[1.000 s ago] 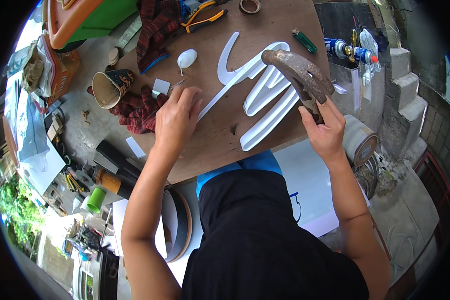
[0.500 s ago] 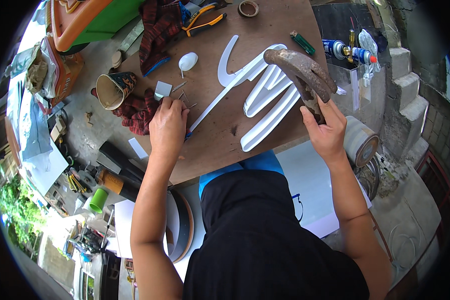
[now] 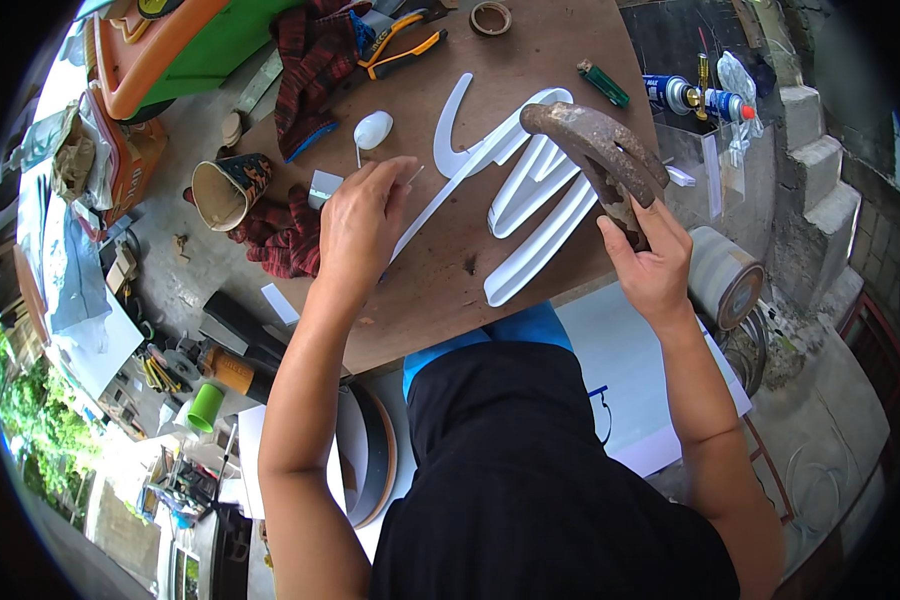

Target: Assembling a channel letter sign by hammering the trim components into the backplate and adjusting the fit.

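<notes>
Rusty claw hammer (image 3: 592, 132), held aloft in the right hand (image 3: 656, 256), its curved metal head slanting over the right part of the white bent strips (image 3: 540, 240); whether it touches them I cannot tell. The right fingers are gripping it low down, thumb on the near side. The left hand (image 3: 358, 212) is over the left part of the worktop (image 3: 435, 305), back upward, its fingers pinched together on a thin pin (image 3: 418, 175) that pokes out past the fingertips.

The strips lie between the two hands, folded into long, narrow curves. Just beyond the left hand are a small pale square (image 3: 323, 188) and a white bottle (image 3: 373, 130) with a thin nozzle. Left of that hand, a dark red glove (image 3: 292, 240) lies beside a patterned cup (image 3: 228, 195), which is tipped over.

Farther out, toward the far edge, come a second red glove (image 3: 310, 85) with a blue cuff, yellow-and-black pliers (image 3: 408, 52), a tape roll (image 3: 490, 32) and a green, bar-shaped object (image 3: 603, 83).
</notes>
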The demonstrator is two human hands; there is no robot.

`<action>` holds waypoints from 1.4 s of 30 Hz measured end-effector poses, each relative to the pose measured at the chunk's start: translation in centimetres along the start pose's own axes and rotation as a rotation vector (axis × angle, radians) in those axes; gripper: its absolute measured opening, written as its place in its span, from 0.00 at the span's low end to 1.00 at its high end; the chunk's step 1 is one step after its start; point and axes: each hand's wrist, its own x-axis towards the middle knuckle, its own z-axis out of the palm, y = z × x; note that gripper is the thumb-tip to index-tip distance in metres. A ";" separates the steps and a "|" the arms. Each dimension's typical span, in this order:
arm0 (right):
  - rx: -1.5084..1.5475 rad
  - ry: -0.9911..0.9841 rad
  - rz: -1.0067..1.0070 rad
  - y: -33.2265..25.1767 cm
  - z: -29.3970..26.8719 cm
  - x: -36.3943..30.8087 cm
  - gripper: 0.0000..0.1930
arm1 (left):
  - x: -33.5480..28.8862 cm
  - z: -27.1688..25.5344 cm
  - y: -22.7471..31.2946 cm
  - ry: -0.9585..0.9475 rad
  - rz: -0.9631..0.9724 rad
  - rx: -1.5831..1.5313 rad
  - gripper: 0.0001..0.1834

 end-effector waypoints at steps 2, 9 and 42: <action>0.013 -0.004 0.003 -0.4 -0.1 0.1 0.24 | 0.4 0.0 0.1 0.050 -0.049 0.002 0.12; 0.016 0.003 0.009 0.1 0.2 -0.3 0.24 | 0.4 0.0 -0.2 -0.091 -0.119 -0.042 0.09; 0.058 -0.044 0.063 -0.5 1.1 0.1 0.24 | 5.0 4.3 -1.4 0.081 0.174 -0.246 0.05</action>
